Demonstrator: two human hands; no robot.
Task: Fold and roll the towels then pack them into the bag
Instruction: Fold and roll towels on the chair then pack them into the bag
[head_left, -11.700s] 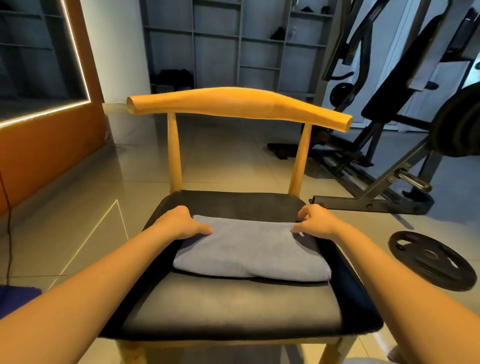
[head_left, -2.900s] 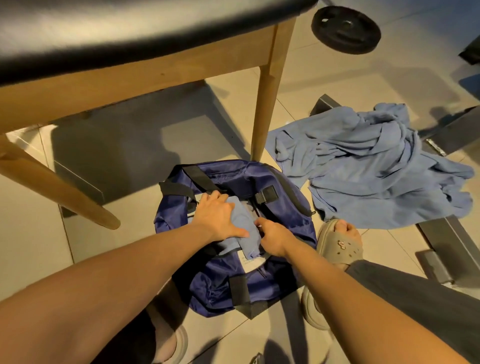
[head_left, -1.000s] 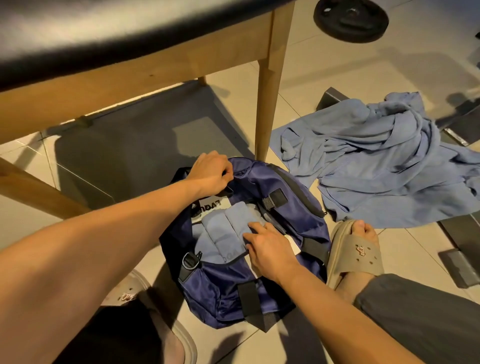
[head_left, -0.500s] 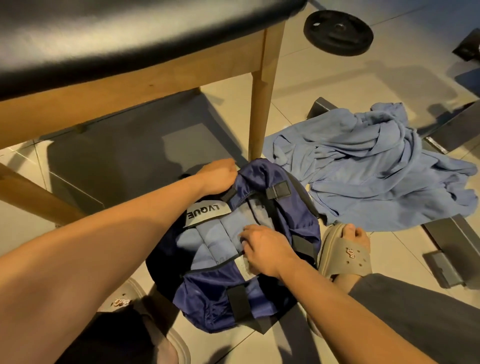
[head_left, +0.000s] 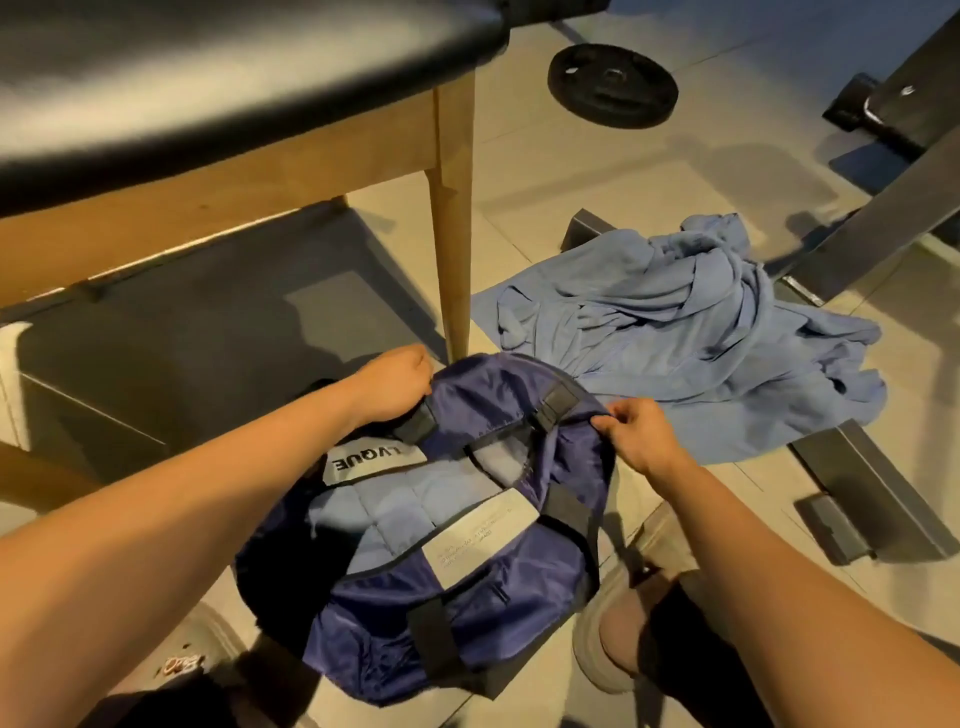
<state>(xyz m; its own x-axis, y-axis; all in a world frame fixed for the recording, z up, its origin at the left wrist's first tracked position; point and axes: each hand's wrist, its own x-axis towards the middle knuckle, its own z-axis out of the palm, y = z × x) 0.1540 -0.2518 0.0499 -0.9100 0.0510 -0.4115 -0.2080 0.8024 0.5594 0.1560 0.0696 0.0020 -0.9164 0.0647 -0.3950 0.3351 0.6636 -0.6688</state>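
Head view looks down at a tiled floor (head_left: 597, 171). The largest thing is a chair (head_left: 218, 104) with a black seat and wooden legs, filling the upper left. To the right of its front leg lies a heap (head_left: 691, 338) of loose blue towels, crumpled on the floor and partly over a grey metal frame (head_left: 872, 499). Behind the heap, far from the hands, a black weight plate (head_left: 613, 85) lies flat.

In the middle, in front of the chair leg, the blue bag (head_left: 467, 587) stands on the floor with its mouth open upward. Inside it some folded towels (head_left: 395, 509) of light blue lie side by side, under a grey label with letters.

The left hand (head_left: 395, 387) is closed on the far left part of the bag's rim, near a black strap. The right hand (head_left: 636, 428) pinches the rim at the far right side with fingers narrow. The two hands are apart, with the raised far edge of the bag between them. The packed towels lie below and nearer than both hands, not touched by them. The heap is just beyond the right hand.

A beige slipper (head_left: 618, 639) stands beside the bag at the lower right.
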